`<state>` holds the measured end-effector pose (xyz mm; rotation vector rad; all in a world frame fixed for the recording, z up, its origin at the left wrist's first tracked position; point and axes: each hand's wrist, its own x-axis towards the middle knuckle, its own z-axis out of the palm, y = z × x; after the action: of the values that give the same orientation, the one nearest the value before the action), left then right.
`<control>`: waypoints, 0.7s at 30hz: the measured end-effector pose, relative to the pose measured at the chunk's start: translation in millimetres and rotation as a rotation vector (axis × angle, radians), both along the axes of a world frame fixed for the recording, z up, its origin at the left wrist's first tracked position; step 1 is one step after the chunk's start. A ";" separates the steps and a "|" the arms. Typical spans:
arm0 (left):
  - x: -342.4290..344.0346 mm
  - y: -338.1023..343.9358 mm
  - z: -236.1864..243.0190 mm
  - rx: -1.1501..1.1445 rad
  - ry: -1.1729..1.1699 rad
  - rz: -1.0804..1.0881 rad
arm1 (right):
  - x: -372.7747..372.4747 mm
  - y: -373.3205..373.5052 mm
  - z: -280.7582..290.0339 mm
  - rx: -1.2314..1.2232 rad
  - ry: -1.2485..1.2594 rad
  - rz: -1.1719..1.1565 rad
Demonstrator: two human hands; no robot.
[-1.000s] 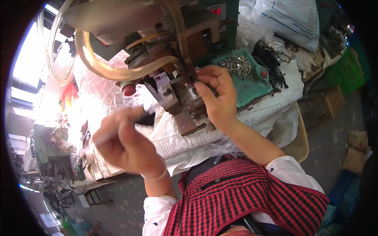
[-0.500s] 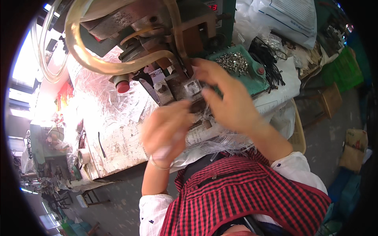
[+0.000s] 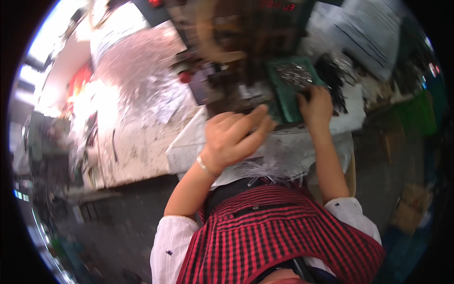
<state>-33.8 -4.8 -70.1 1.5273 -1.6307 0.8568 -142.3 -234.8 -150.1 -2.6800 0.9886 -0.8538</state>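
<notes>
My left hand (image 3: 236, 137), a pale bracelet at its wrist, is in front of the bench machine's dark worktable. Its fingers point right, the foremost ones stretched out and apart; the fingertips are smeared by motion. A clear block-like piece (image 3: 253, 91) lies on the machine (image 3: 222, 94) just beyond them. My right hand (image 3: 318, 108) is at the near right side of the green tray (image 3: 287, 102), thumb and fingers apart around a dark gap. Nothing shows in it. Small shiny metal parts (image 3: 294, 74) fill the tray's far part.
Left of the machine stand a red knob (image 3: 184, 76) and a heap of clear plastic strips (image 3: 146, 71). Black cords (image 3: 336, 87) lie right of the tray, with a white printed bag (image 3: 364, 38) behind. Thin clear tubes (image 3: 279, 165) lie along the bench's front edge.
My right hand has left the machine's worktable and moved right to the green tray. My left hand has moved up and right, its fingers now stretched rightward. The view has shifted.
</notes>
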 end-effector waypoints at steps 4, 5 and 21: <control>-9.3 15.9 -21.7 -0.112 0.270 -0.053 | 7.0 -3.1 -4.1 -0.074 0.039 0.052; -3.9 32.9 -43.3 -0.154 0.280 0.053 | 3.7 -9.5 -9.5 -0.089 0.014 0.085; 82.3 15.4 -121.8 -0.116 1.116 0.448 | 12.2 -2.7 -5.4 0.377 -0.327 0.209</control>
<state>48.5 10.5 -191.9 1.8053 -0.4345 0.1725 -130.1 -237.5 -155.4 -2.1917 0.6975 -0.9164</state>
